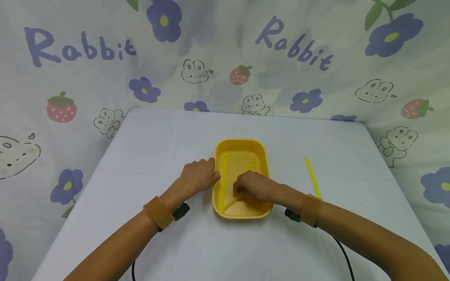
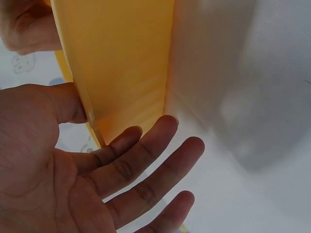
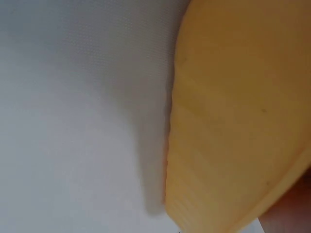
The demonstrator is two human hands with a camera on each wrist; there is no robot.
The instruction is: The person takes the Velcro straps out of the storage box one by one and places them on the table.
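Observation:
A yellow plastic tray [image 1: 242, 139] with rounded corners lies on the table. My left hand [image 1: 200, 174] holds its left rim; in the left wrist view the thumb hooks over the rim while the fingers lie along the outer wall [image 2: 121, 58]. Inside the tray, my right hand [image 1: 254, 185] pinches a thin yellow strip [image 1: 230, 203] that slants across the floor, its middle hidden under the fingers. Another yellow strip [image 1: 223, 183] runs lengthwise along the tray's left side. The right wrist view shows mostly the tray's outer wall [image 3: 233, 111], with the fingers hidden behind it.
A third yellow strip [image 1: 313, 177] lies on the white table [image 1: 168, 136] right of the tray, its near end reaching my right wrist strap [image 1: 311, 210]. A printed cloth [image 1: 218, 47] hangs behind the table. Black cables trail from both wrists.

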